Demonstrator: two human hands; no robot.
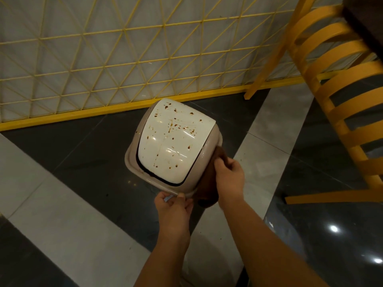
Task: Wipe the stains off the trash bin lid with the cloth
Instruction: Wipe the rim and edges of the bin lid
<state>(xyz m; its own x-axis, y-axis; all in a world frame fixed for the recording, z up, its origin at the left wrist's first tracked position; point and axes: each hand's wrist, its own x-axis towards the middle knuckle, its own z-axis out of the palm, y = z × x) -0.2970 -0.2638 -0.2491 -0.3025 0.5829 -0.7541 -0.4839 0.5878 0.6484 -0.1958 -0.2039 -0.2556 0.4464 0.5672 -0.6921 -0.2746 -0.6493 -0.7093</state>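
Observation:
A white swing lid (174, 139) tops the beige trash bin (209, 148), which stands on the floor by the fence. Several brown stains speckle the lid. My left hand (175, 208) grips the bin's near rim, thumb on top. My right hand (229, 175) holds a brown cloth (208, 183) against the bin's right side, beside the lid. Part of the cloth hangs down below the rim.
A yellow wire fence (116, 65) with a yellow base rail runs behind the bin. A yellow slatted chair (335, 96) stands to the right. The floor (74, 154) has glossy dark and light grey tiles.

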